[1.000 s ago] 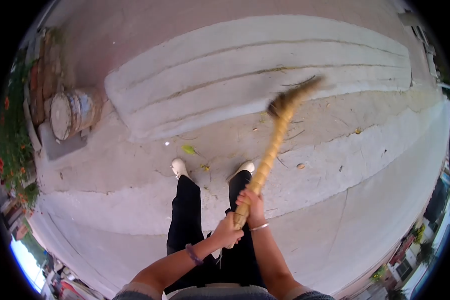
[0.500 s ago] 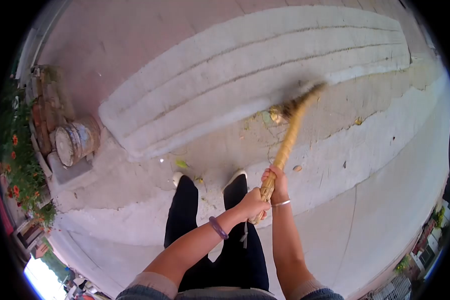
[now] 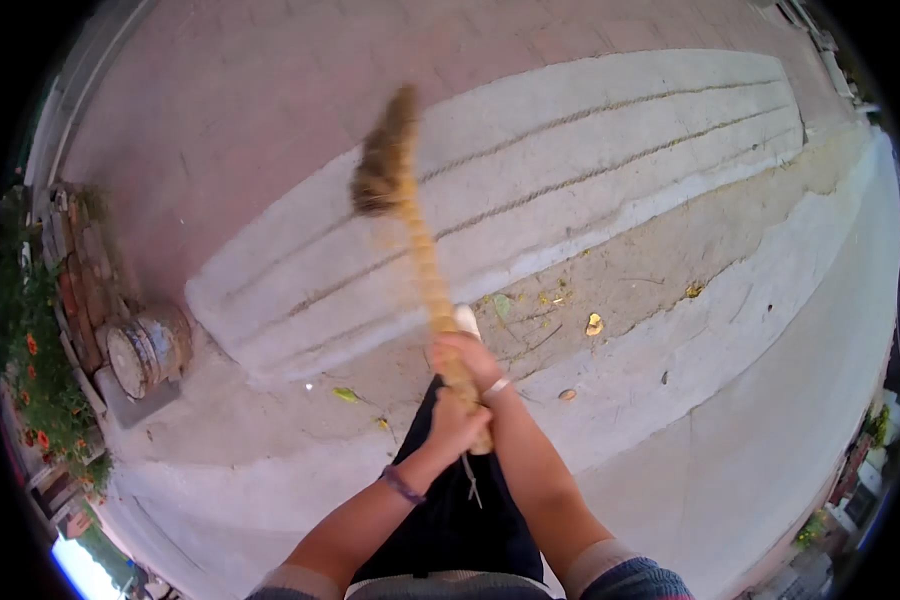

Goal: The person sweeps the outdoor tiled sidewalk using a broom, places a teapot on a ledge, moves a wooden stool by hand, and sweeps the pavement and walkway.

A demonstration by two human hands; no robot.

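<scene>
A straw broom [image 3: 425,262] stretches forward from my body, its dark brush head smeared by motion over the upper left of the grooved concrete ramp [image 3: 590,130]. My left hand [image 3: 457,422] wraps round the butt end of the handle, close to my thighs. Just above it, my right hand [image 3: 467,360] is closed round the same handle. A cord loop dangles from the handle's end. Fallen leaves, among them a yellow leaf [image 3: 595,324] and a green leaf [image 3: 346,394], lie with twigs on the dirt strip below the ramp.
On the left, a round stone block [image 3: 148,352] sits beside stacked bricks [image 3: 82,270] and orange-flowered plants [image 3: 32,390]. Reddish paving [image 3: 240,120] lies beyond the ramp; smooth concrete [image 3: 750,430] slopes off at the right. One pale shoe [image 3: 466,320] shows beneath the handle.
The broom has swung from the leaf pile at the right to the upper left, over the ramp. Both hands moved left with it, still gripping. More leaves and twigs are uncovered.
</scene>
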